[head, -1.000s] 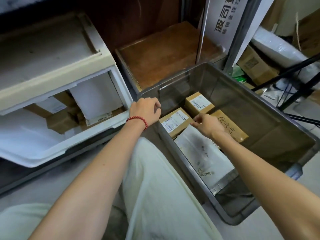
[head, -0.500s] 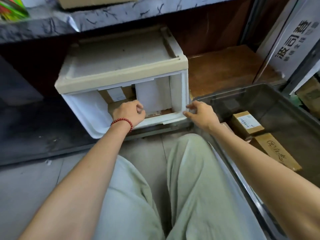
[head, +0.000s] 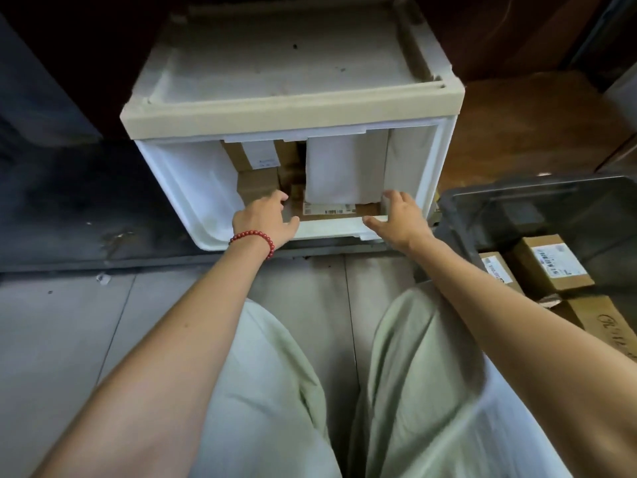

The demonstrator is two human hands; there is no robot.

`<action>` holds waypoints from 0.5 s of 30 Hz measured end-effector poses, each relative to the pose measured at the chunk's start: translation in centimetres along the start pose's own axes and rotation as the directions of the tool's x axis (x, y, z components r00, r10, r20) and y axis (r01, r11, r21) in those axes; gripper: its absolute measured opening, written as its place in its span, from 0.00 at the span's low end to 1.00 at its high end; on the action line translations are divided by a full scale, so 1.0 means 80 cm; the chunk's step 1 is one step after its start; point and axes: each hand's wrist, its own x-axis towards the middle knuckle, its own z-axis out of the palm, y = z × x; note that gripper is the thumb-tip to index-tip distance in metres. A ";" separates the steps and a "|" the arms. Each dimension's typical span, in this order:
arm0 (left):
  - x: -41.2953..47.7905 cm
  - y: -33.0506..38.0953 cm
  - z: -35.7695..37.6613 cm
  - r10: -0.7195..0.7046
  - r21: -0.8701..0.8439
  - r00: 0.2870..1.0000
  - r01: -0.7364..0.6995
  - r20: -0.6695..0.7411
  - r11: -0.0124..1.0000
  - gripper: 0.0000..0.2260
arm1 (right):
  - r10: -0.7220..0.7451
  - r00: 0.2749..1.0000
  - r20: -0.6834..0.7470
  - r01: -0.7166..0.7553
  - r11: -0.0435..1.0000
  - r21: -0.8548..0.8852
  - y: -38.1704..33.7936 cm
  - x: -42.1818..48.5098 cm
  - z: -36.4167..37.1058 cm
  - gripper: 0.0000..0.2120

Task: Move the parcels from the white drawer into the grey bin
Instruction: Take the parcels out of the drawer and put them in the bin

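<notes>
1. While both hands reach over the white drawer's (head: 331, 228) front lip, its parcels sit packed inside:
   - a tall white flat parcel (head: 344, 170) stands upright, centre-right;
   - a brown box w/ white label (head: 255, 155) is at the back left;
   - a small plain brown box (head: 258, 186) sits in front of that one;
   - a flat barcode parcel (head: 327, 211) lies low, just behind the lip.
2. Left hand (head: 263, 220), w/ a red bead bracelet (head: 253, 238) at the wrist, has its fingers fairly straight & spread and holds nothing. Its fingertips are at the small plain brown box, but can't tell if they touch. The thumb lies over the drawer lip.
3. Right hand (head: 400, 219) is also slack & spread and grips nothing. Its fingertips are near the lower right corner of the tall white flat parcel, thumb over the lip. The flat barcode parcel lies between the two hands, untouched.
4. Edges: a cream top frame (head: 293, 105) overhangs the drawer's back part, so the rear parcels are only partly seen. The drawer's left part shows bare white wall, w/ room to slide things that way.
5. Grey bin (head: 517, 186) stands just right of the drawer, its near corner close to the drawer's right front corner. A labelled box (head: 551, 267) & other brown boxes lie inside it.
6. Pale green trousers (head: 275, 391) are in front of the drawer, w/ grey floor (head: 69, 322) to the left of them.
</notes>
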 end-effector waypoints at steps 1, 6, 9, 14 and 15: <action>0.008 0.000 0.005 -0.002 -0.001 1.000 0.002 0.000 1.000 0.23 | 0.000 1.000 0.016 0.000 1.000 -0.021 -0.001 0.008 0.004 0.33; 0.043 -0.003 0.032 -0.016 0.012 1.000 0.016 0.002 1.000 0.24 | 0.026 0.999 0.045 -0.026 1.000 -0.002 -0.004 0.048 0.029 0.35; 0.066 -0.008 0.050 -0.030 -0.002 0.998 0.030 0.049 1.000 0.24 | 0.029 0.998 0.047 -0.029 0.999 -0.019 -0.003 0.073 0.042 0.38; 0.117 -0.006 0.072 -0.051 -0.107 0.996 0.058 0.067 0.993 0.24 | 0.071 0.997 0.025 -0.072 0.997 0.029 0.002 0.114 0.056 0.42; 0.127 -0.001 0.081 -0.050 -0.155 0.995 0.063 0.083 0.986 0.25 | 0.080 0.996 0.029 -0.081 0.996 0.034 0.005 0.124 0.060 0.42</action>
